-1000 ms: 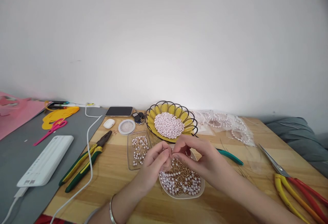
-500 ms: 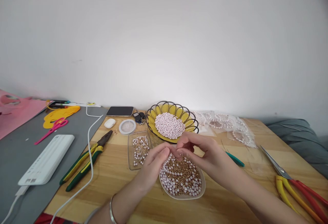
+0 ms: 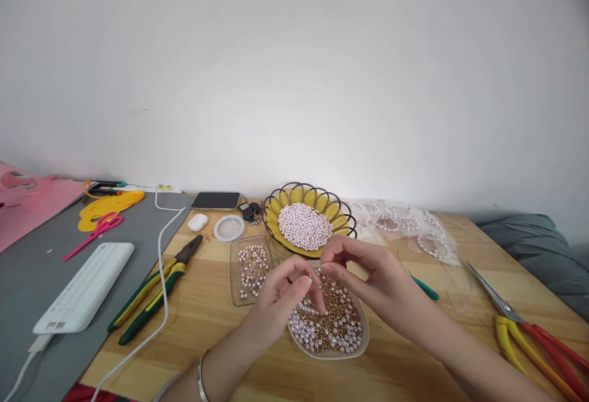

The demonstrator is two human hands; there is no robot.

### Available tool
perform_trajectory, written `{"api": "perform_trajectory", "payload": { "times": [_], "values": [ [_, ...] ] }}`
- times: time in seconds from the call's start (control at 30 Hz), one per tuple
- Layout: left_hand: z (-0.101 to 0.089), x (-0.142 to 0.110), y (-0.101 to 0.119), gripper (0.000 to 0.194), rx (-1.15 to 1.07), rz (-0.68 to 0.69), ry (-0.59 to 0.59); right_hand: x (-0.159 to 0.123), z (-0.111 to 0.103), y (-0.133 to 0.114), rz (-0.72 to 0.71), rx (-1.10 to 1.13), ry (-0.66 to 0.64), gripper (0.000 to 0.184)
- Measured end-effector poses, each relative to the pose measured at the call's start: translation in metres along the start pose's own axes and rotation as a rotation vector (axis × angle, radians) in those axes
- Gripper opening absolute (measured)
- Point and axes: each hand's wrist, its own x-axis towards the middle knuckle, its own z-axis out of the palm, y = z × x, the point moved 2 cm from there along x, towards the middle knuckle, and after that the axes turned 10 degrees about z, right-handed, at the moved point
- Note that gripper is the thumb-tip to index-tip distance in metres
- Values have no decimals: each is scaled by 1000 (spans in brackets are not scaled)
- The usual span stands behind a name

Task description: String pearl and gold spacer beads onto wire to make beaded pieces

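Observation:
Over a white bowl of pearl and gold beads, both of my hands meet fingertip to fingertip. My left hand pinches thumb against index finger, and a small pale pearl bead shows at the tips; its other fingers are loosely spread. Close on its right, my right hand has thumb and forefinger pressed together, and whatever lies between them is too small to make out. A clear tray with loose pearl and gold beads stands left of the bowl.
Behind the bowl is a yellow basket of pink pearls. Green-handled pliers, a white cable and a power bank lie left. To the right are a teal-handled tool, bagged bead strings and large scissors.
My left hand's fingers have spread and dropped a little, with a pale bead now visible at its thumb tip. The fingertips of both hands have drawn slightly apart.

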Motion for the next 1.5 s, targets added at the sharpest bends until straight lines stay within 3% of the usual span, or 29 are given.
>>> {"api": "perform_trajectory", "payload": {
  "times": [0.4, 0.57, 0.7, 1.0, 1.2, 1.37, 1.5],
  "values": [
    [3, -2, -5, 34, -65, -47, -70, 0, -2, 0, 14, 34, -77, 16],
    [2, -2, 0, 32, 8, 26, -25, 0, -4, 1, 18, 32, -69, 14],
    [3, -3, 1, 31, 69, 1, -43, 0, -4, 1, 6, -12, -49, 14],
    [1, -4, 1, 28, 324, 25, -24, -7, -4, 3, -34, -247, -27, 13],
    [-1, -6, -3, 26, 426, -2, -48, -8, 1, 0, -105, -324, -46, 13],
    [-1, -4, -2, 20, 514, 26, -56, -11, 8, -3, -255, -475, 48, 19],
    [1, 0, 2, 15, 632, 88, -65, -12, 12, -1, -297, -514, 67, 20]
  ]
}}
